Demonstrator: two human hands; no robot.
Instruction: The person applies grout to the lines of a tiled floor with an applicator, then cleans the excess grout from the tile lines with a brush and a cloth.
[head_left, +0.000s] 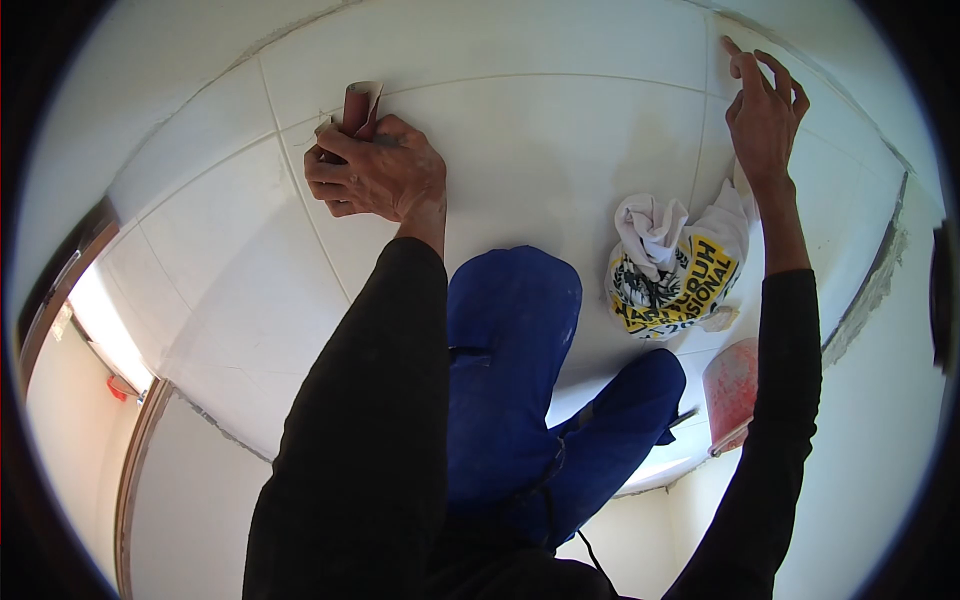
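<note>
My left hand is wrapped round a rolled reddish-brown sheet that looks like sandpaper, low over the white tiled floor near a grout line. My right hand reaches to the far right. One finger stretches to the tile by the wall edge, and the others are bent and apart, with nothing visible in them. Below that wrist lies a bunched white cloth with yellow and black printing.
A red bucket stands beside my right forearm, partly hidden by it. My blue-trousered knees are on the floor between my arms. Walls with rough lower edges curve round the tiles. At the left is a doorway with a brown frame.
</note>
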